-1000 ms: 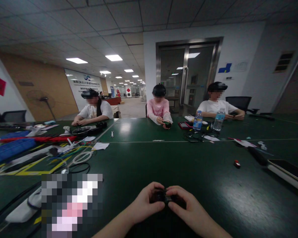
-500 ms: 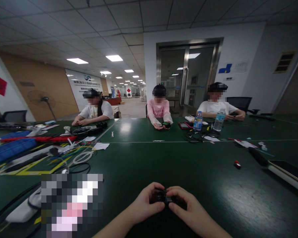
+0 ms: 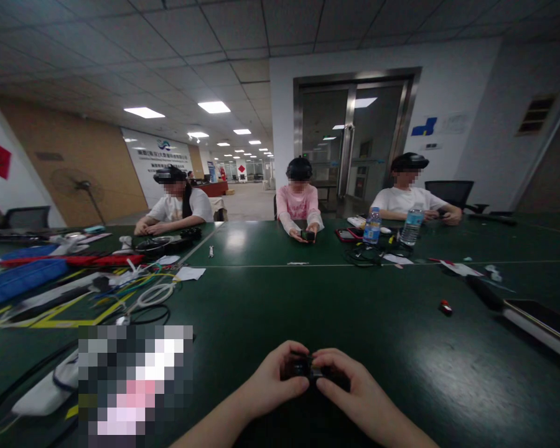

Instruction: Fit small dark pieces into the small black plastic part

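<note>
A small dark object (image 3: 313, 371) with a shiny face is held between my two hands, low in the middle of the view. My left hand (image 3: 282, 376) grips its left side, fingers curled over the top and thumb along the near edge. On the other side my right hand (image 3: 343, 376) holds it the same way, the fingertips of both hands almost meeting. Most of the object is hidden by the fingers, so its kind cannot be made out. Both hands are just above the green tabletop (image 3: 242, 311).
Cables (image 3: 156, 295), a blue tray (image 3: 25, 280) and a white power strip (image 3: 46, 386) lie at left. A small red item (image 3: 445, 307) and a flat white-edged device (image 3: 544, 323) are at right. Two bottles (image 3: 411, 227) stand farther back. Three people sit across the table.
My hands and the dark object stay almost in place. Across the table, the person in pink has brought their hands closer together around a small dark thing.
</note>
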`<state>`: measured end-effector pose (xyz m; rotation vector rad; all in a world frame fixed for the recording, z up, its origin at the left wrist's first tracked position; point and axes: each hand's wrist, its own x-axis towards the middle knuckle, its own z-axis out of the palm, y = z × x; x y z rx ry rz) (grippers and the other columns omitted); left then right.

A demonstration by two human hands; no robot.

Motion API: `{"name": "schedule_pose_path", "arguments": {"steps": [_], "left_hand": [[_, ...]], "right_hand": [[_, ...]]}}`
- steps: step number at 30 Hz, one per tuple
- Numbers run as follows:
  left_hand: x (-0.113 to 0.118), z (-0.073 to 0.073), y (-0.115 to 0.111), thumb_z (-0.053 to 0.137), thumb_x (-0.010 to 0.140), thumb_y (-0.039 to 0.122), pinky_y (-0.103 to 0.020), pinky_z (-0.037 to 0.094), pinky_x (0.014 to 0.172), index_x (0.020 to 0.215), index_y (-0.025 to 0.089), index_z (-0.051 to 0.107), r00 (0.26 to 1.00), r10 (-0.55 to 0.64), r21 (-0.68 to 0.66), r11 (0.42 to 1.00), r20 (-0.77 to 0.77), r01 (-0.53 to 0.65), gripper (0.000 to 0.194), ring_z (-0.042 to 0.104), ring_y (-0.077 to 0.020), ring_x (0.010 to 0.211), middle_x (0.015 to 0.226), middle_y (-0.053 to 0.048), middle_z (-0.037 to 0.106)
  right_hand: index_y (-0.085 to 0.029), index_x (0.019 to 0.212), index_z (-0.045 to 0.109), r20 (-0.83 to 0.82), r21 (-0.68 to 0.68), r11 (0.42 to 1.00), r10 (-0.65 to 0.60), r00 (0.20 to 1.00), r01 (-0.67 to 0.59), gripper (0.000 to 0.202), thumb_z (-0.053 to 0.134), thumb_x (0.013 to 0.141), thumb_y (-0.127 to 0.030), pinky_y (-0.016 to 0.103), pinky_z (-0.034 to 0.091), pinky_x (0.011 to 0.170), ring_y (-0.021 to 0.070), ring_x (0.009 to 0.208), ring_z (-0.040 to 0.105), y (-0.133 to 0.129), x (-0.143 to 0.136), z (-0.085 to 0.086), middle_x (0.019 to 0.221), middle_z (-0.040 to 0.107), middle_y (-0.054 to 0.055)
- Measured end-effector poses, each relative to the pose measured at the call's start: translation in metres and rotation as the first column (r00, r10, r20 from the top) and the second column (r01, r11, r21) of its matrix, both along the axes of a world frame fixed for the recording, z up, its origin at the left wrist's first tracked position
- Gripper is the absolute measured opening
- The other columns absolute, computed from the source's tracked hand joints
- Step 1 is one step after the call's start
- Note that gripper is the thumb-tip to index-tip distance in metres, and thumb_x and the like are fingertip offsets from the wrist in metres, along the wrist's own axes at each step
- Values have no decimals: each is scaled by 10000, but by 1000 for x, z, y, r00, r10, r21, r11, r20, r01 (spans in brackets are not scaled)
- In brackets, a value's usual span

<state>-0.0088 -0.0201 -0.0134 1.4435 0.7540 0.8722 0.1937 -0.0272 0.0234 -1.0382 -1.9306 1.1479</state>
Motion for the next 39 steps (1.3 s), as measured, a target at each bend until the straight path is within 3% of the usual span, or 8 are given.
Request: {"name": "schedule_pose_path", "arguments": {"steps": [10, 33, 39], "left_hand": [[1, 9, -2, 668, 745, 219, -326, 410, 797, 1099, 195, 506, 999, 19, 17, 1000, -36, -18, 390, 557, -195, 936, 1044, -59, 585], [4, 9, -2, 718, 717, 302, -306, 418, 755, 1072, 187, 503, 999, 10, -31, 999, 34, -9, 432, 571, -188, 896, 999, -59, 590], [3, 10, -3, 699, 739, 279, -316, 422, 777, 1088, 193, 502, 1000, 9, -20, 1000, 13, -9, 410, 567, -188, 911, 1019, -58, 589]], "right_hand": [[-233, 940, 638, -1, -22, 1000, -7, 1000, 7, 168, 586, 786, -275, 333, 457, 824, 218, 956, 587, -1, 1, 0, 1073, 618, 43], [-229, 943, 646, -10, -43, 999, -7, 1000, 6, 210, 590, 793, -365, 341, 463, 825, 223, 923, 593, 3, 0, -5, 1059, 627, 43], [-220, 988, 647, -105, -139, 990, -30, 994, 16, 302, 620, 766, -423, 371, 453, 881, 237, 972, 596, 9, 0, -13, 1072, 642, 58]]}}
